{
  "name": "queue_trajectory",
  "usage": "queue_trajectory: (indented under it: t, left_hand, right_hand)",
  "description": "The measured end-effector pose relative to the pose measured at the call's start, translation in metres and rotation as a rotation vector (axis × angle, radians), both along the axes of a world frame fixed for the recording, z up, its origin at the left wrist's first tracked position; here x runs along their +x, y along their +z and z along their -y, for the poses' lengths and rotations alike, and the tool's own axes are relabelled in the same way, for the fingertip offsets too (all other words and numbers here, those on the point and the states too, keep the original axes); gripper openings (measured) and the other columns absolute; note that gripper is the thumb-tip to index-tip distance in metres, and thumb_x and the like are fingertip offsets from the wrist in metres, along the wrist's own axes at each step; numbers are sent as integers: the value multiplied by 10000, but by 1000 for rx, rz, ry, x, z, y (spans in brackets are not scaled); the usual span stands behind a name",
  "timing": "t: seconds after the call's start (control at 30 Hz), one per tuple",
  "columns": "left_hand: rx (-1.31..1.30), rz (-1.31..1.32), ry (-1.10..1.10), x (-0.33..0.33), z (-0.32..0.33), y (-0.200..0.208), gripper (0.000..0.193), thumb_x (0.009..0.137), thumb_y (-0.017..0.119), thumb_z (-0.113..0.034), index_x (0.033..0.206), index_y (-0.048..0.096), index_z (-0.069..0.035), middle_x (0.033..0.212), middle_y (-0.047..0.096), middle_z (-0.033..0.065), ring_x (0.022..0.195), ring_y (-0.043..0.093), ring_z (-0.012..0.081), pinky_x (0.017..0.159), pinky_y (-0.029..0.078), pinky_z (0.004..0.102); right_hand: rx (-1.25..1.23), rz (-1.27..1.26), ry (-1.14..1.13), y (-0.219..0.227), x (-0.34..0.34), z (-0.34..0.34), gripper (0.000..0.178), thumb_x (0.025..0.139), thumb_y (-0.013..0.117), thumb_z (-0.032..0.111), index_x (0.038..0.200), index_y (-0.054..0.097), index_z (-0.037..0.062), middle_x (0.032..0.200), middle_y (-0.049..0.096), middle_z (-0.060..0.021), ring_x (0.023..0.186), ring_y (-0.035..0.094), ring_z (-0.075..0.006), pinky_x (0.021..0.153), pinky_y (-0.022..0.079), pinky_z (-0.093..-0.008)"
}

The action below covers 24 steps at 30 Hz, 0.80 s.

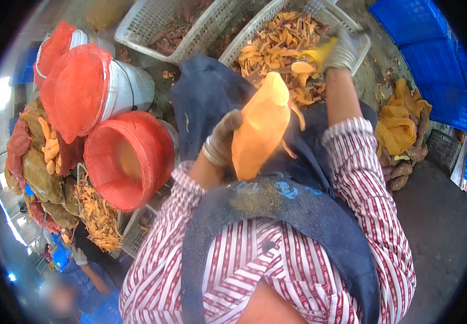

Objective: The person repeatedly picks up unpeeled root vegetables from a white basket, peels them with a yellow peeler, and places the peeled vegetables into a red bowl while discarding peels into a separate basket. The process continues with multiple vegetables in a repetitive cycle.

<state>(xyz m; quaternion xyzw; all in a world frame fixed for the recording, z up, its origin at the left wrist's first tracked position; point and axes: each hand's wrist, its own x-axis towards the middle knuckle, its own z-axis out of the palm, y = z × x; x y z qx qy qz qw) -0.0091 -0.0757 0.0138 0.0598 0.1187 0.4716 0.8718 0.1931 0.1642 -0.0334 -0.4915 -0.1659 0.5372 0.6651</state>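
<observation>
A large sweet potato point(260, 127), peeled to bright orange over the side I see, stands tilted above my lap. My left hand point(221, 139), in a pale work glove, is closed around its left side. Strips of peel dangle at its right edge. Farther off to the right, my gloved right hand point(343, 53) is closed on a yellow peeler point(320, 52), smeared by motion and apart from the sweet potato. Beneath the peeler, a white plastic crate point(364, 47) holds a heap of orange and purple peelings point(282, 40).
Another white crate point(177, 54) with dark roots stands at the far left. Red mesh lines a bucket point(131, 162) and covers a white bucket point(131, 86). Filled sacks point(41, 167) lie leftmost. Blue crates point(433, 59) and yellow mesh point(398, 127) are rightward. A co-worker point(90, 281) is at lower left.
</observation>
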Motion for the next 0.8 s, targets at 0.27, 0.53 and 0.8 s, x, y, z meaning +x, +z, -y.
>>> queue_trajectory:
  t: [0.27,0.53,0.8]
  left_hand:
    - [15,-402,-65,-3,-16,-14,863,678,563,-608,1222,353,28,1090,514,192,920,552,291,822,457,362]
    - [-173,66,116,-4,-12,3,700,730,628,-369,1241,345,16,1147,501,134,1031,507,225,885,418,335]
    - [-128,-134,53,2,-17,10,812,677,667,-469,1265,335,-19,1173,488,114,1035,505,216,873,429,335]
  right_hand:
    - [86,-330,490,95,-61,97,102,806,549,144,743,499,82,611,524,-10,509,496,-98,424,413,-232]
    - [69,-120,85,71,-16,45,127,767,558,104,699,472,39,564,498,-57,459,483,-125,389,423,-278]
    - [59,-483,477,75,-56,69,90,793,547,142,799,526,55,586,516,-53,434,473,-148,384,408,-307]
